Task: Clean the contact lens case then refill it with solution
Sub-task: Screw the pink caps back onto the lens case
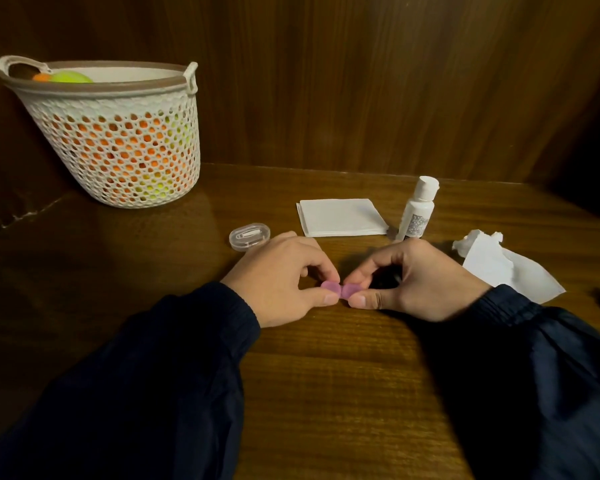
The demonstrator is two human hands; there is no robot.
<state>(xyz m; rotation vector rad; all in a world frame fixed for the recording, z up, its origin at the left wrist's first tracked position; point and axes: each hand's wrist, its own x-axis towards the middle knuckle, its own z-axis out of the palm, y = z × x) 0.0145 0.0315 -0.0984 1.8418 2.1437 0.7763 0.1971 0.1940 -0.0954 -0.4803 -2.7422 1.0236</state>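
A small pink contact lens case [340, 290] lies on the wooden table [326, 375], its two round halves side by side. My left hand [278, 271] pinches the left half between thumb and fingers. My right hand [416, 278] pinches the right half the same way. Most of the case is hidden by my fingertips. A white solution bottle [417, 209] with its cap on stands upright behind my right hand.
A folded stack of white tissues [342, 217] lies behind my hands. A crumpled tissue [506, 268] lies to the right. A small clear plastic box [249, 236] sits behind my left hand. A white mesh basket [118, 140] with orange and green balls stands at the back left.
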